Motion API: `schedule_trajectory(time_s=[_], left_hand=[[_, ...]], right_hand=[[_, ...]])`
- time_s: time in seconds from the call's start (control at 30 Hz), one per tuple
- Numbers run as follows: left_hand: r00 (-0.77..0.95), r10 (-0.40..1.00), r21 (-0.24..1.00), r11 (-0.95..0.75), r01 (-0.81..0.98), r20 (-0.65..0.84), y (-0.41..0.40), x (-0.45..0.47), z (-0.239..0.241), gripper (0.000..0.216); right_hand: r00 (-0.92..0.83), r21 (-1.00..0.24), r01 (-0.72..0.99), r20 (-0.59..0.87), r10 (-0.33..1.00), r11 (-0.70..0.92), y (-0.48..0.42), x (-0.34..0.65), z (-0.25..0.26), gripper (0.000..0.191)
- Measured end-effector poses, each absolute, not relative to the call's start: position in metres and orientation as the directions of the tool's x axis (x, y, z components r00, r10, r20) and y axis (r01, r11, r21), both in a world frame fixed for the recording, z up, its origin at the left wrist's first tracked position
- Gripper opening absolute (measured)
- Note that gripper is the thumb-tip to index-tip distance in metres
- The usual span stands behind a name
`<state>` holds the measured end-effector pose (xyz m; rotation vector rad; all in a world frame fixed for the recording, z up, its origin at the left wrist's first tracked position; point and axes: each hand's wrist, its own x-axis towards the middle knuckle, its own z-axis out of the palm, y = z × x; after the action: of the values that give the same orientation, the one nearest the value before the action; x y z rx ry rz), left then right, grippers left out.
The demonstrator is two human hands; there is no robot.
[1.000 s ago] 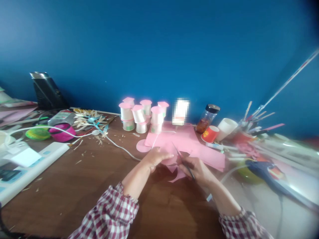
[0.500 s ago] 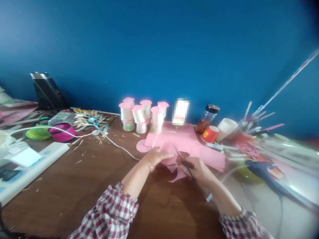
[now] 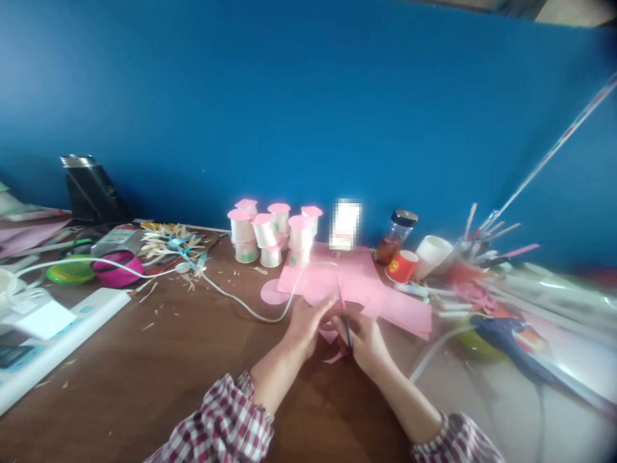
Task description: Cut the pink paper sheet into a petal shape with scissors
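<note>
My right hand is closed on a pair of scissors, whose blades point up and away from me. Close beside it, my left hand pinches a piece of pink paper, mostly hidden by the fingers. The fingertips of both hands nearly meet at the blades. Curved pink paper scraps show just below the hands. Beyond them, large sheets of pink paper lie flat, and a pink paper circle rests to their left.
White paper cups with pink tops stand stacked behind the sheets. To the right are a tea bottle, a red cup and a white cup. A white cable crosses the table from a power strip at left.
My left hand has moved right, closer to the scissors, and its fingers have closed in. The right hand has shifted slightly left and down. The view has tilted up a little.
</note>
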<state>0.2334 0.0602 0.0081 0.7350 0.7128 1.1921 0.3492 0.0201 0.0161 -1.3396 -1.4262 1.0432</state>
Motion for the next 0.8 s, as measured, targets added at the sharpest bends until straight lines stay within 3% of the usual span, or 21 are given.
schedule_trajectory(time_s=[0.27,0.8], left_hand=[[0.145,0.965,0.806,0.261,-0.532,-0.217,0.062,0.234,0.002,0.035],[0.098,0.974,0.828,0.225,-0.513,-0.204,0.062,0.237,-0.004,0.036]], right_hand=[[-0.039,-0.967,0.241,0.073,0.997,0.081,0.018,0.345,0.014,0.029],[-0.036,-0.954,0.274,0.116,0.993,0.121,0.019,0.346,0.013,0.022]])
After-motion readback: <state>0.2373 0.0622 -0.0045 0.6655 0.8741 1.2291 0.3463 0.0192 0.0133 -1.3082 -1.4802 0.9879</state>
